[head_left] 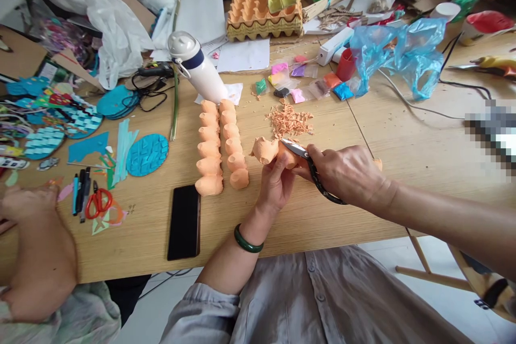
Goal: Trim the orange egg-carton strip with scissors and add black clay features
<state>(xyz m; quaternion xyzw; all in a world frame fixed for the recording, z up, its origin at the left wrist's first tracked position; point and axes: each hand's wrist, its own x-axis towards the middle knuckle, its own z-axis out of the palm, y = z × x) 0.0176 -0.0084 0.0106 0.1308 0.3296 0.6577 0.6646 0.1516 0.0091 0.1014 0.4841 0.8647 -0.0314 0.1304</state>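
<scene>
Centrally, the left hand (277, 183) grips an orange egg-carton piece (265, 151), while the right hand (346, 174) is closed around black-handled scissors (297, 149), blades at the piece's upper edge. Just above lies a heap of orange scraps (290, 120). Left of centre, 2 strips of egg-carton cups (212, 149) lie between a white bottle (198, 67), above, and a black phone (184, 223), below.
</scene>
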